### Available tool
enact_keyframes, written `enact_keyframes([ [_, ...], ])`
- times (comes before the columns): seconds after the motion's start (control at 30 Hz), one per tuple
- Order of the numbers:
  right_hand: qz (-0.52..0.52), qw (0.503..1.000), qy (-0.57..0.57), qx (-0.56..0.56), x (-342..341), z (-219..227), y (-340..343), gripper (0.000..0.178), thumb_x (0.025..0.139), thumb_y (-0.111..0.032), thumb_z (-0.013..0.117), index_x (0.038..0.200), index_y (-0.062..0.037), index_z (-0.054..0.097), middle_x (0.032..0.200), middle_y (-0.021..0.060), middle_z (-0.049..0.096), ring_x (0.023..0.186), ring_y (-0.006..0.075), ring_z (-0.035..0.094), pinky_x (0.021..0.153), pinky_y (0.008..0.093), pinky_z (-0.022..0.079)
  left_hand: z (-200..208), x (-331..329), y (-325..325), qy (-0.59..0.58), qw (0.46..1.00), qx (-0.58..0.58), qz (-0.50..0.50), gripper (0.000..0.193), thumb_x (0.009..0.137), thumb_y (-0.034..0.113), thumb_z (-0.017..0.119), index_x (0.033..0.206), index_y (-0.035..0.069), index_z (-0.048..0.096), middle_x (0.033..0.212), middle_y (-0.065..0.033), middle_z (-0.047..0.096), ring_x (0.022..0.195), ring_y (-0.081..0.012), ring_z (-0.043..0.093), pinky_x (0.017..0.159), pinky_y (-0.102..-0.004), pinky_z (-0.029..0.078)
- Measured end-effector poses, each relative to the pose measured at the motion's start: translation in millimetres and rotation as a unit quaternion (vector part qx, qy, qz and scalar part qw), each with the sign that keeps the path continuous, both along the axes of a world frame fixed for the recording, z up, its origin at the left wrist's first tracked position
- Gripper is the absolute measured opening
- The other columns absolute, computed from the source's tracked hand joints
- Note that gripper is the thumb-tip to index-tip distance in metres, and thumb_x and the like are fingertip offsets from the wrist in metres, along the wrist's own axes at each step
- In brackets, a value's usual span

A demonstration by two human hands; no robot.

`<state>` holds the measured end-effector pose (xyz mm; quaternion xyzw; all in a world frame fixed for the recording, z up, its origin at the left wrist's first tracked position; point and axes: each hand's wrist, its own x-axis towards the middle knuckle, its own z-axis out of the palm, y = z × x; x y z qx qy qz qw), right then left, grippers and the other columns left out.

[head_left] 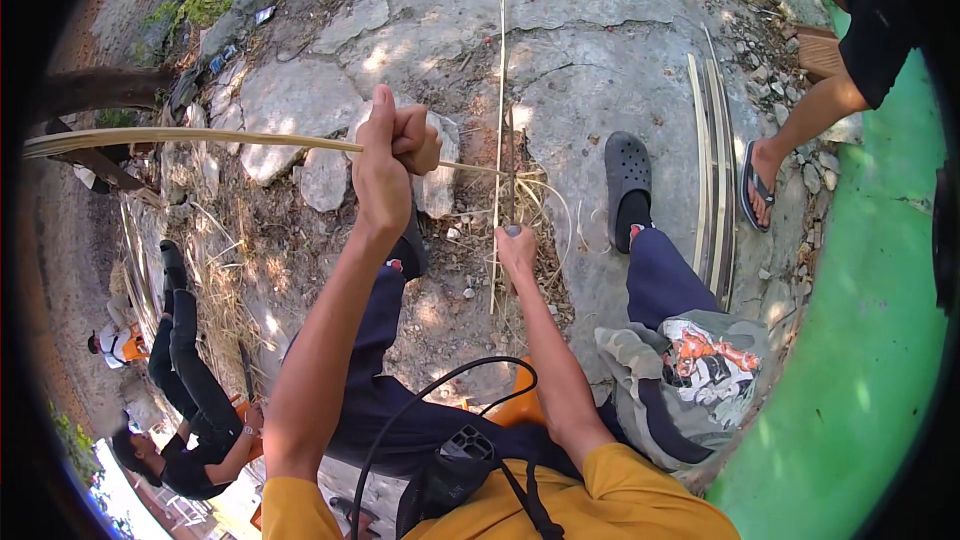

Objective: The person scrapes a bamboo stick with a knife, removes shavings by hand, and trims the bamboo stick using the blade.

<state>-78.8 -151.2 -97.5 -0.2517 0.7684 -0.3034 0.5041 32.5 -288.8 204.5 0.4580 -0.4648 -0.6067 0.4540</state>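
My left hand is closed round a long pale bamboo strip, thumb pointing up. The strip runs out to the far left and, on the other side, narrows toward the knife blade. My right hand grips the knife low by its handle, with the narrow dark blade pointing away from me. The strip's right end meets or crosses the blade; I cannot tell whether it touches. A thin straight strip lies lengthwise just left of the blade. Thin curled shavings lie around it.
Several long bamboo strips lie to the right, near another person's sandalled foot. A plastic bag rests by my right leg. Broken stone slabs lie left. A person in dark clothes sits at lower left. A black cable loops across my lap.
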Motion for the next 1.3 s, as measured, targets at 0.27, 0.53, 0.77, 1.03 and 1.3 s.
enact_keyframes([
  [0.27,0.022,1.0,0.011,0.004,-35.0,2.7,8.1,0.027,0.074,-0.025,0.068,0.073,0.0015,0.064,0.067,0.0139,0.064,0.064,0.0285,0.062,0.068,0.0425,0.049,17.8,3.4,5.4,-0.007,0.997,-0.08,-0.01,0.046,0.108,0.041,0.04,0.073,0.012,0.037,0.066,0.0015,0.029,0.058,-0.0109,0.029,0.056,-0.0277,0.027],
  [0.53,0.019,1.0,-0.01,0.003,-17.0,19.3,9.5,0.026,0.074,-0.025,0.067,0.074,0.0011,0.065,0.065,0.0125,0.064,0.062,0.0285,0.061,0.067,0.0441,0.049,34.0,1.4,3.4,0.0,0.994,-0.07,0.088,0.068,0.104,0.064,0.026,0.058,0.013,0.022,0.055,0.0041,0.014,0.053,-0.0116,0.012,0.053,-0.0319,0.016],
  [0.77,-0.032,0.999,-0.023,0.013,-19.2,-20.3,30.2,0.02,0.078,-0.022,0.064,0.07,-0.0037,0.059,0.059,0.0061,0.058,0.053,0.0198,0.057,0.054,0.0371,0.047,31.8,-14.2,9.1,0.003,0.995,-0.09,0.035,0.068,0.106,0.061,0.026,0.057,0.013,0.021,0.054,0.0041,0.014,0.052,-0.011,0.01,0.051,-0.0322,0.014],
  [1.03,0.009,1.0,0.03,0.0,-2.1,59.6,17.9,0.017,0.078,-0.019,0.064,0.076,-0.0016,0.063,0.062,0.0087,0.061,0.055,0.0209,0.06,0.056,0.0376,0.048,27.4,-15.2,12.6,-0.03,0.994,-0.098,0.04,0.068,0.106,0.06,0.025,0.058,0.013,0.021,0.054,0.0041,0.014,0.052,-0.0109,0.011,0.051,-0.0322,0.014],
  [1.3,0.017,0.989,-0.051,-0.134,16.1,117.5,19.9,0.022,0.078,-0.02,0.067,0.085,0.0009,0.066,0.063,0.0117,0.065,0.058,0.02,0.063,0.059,0.0349,0.048,22.2,-7.0,8.7,-0.008,0.995,-0.089,0.052,0.068,0.105,0.062,0.027,0.058,0.013,0.021,0.055,0.0038,0.014,0.053,-0.0112,0.011,0.052,-0.0322,0.015],
])
